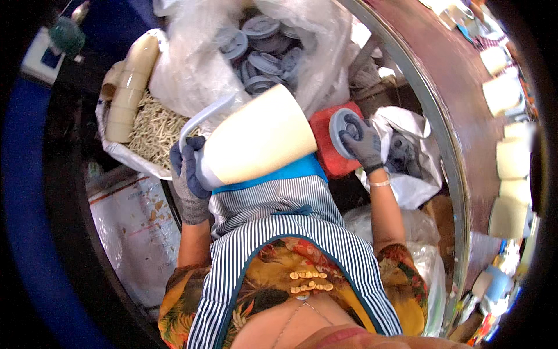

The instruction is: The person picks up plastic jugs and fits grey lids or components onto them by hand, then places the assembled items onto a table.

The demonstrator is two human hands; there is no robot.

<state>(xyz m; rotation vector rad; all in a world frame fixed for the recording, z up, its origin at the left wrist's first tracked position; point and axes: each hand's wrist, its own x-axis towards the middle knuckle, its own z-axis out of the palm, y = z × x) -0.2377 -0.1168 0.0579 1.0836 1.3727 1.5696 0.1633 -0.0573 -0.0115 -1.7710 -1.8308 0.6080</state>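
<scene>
Left hand [187,174] clamps jug [256,136] at its base, laid across the lap, mouth facing right hand [361,142], which grips grey lid [344,131] level with it. Hands apart.

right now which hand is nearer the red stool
Right. The right hand holds a grey lid directly over the red stool. The left hand is across the cream jug, gripping its handle end.
</scene>
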